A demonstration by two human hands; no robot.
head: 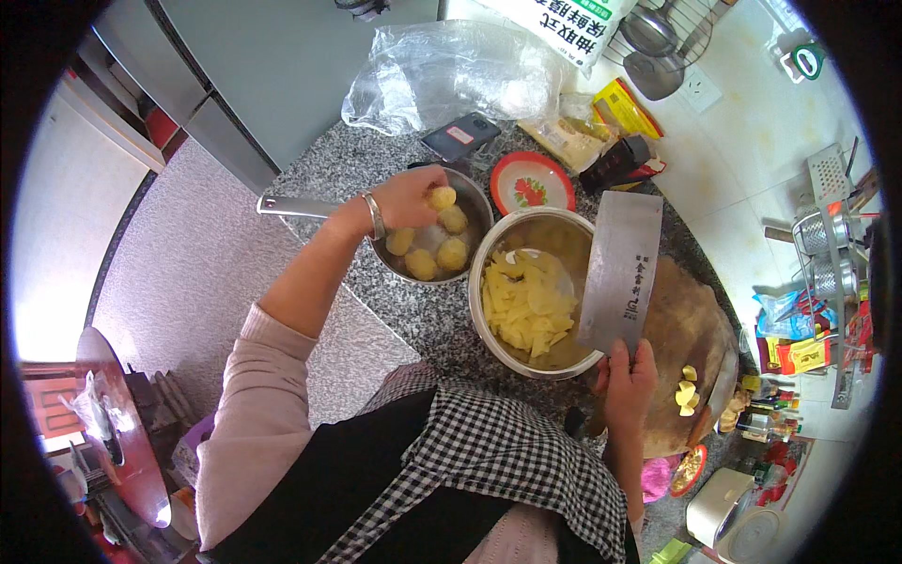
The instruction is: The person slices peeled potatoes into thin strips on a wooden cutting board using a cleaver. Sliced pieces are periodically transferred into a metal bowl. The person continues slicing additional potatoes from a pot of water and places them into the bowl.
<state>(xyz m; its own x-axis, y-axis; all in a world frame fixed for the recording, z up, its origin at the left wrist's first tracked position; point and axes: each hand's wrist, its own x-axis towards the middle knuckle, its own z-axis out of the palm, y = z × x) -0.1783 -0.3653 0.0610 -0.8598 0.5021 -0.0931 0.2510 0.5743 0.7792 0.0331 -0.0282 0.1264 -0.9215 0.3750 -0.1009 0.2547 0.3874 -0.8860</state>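
My left hand [416,194] reaches over a long-handled steel pan [487,220], its fingers closed on a peeled potato [442,198]. Several more peeled potatoes [421,265] lie in that pan. To its right stands a steel bowl [479,321] holding cut potato pieces [525,303]. My right hand [629,377] grips a broad-bladed cleaver [624,268] near its lower end; the blade overlaps the bowl's right rim, and its handle is hidden. A round wooden cutting board [669,303] lies to the right, with a few potato pieces [685,395] on it.
Beyond the pan, a red-rimmed plate [533,185], a smartphone [461,135] and a clear plastic bag [451,74] lie on the granite counter [380,310]. Food packets [564,141] are beside the plate. Bottles [764,423] and a rice cooker [719,504] stand at the lower right.
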